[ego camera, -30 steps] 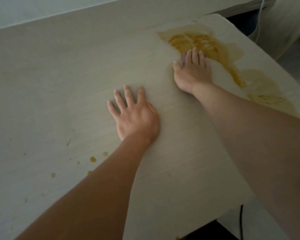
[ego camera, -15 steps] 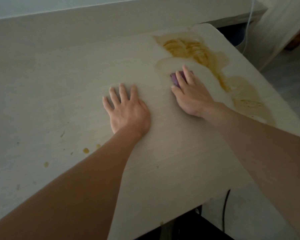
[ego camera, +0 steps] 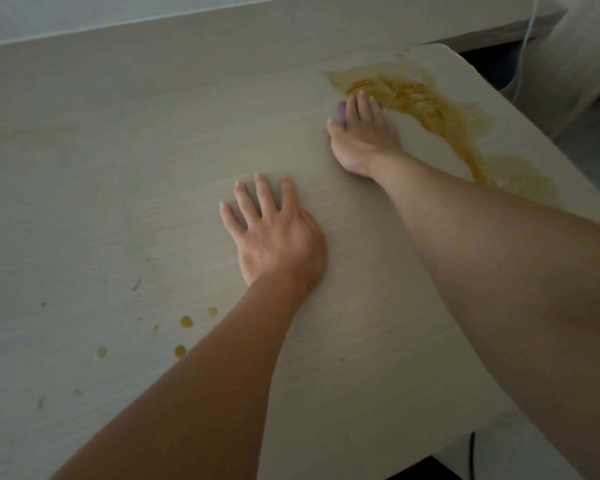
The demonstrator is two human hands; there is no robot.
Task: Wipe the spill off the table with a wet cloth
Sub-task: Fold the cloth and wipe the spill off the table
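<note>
There is a single view, taken from the person's head and facing forward and steeply down across the pale counter (ego camera: 125, 161). It sits close: both forearms run in from the bottom edge and fill much of the lower frame, with the hands near the middle. The wide lens bends the counter's far edge against the wall (ego camera: 49, 15), and the floor (ego camera: 596, 140) shows past the right corner.

Right hand (ego camera: 364, 133) presses a purple cloth (ego camera: 342, 110) into the yellow spill (ego camera: 430, 109) far right; left hand (ego camera: 278, 237) lies flat on the table (ego camera: 118, 168).
</note>
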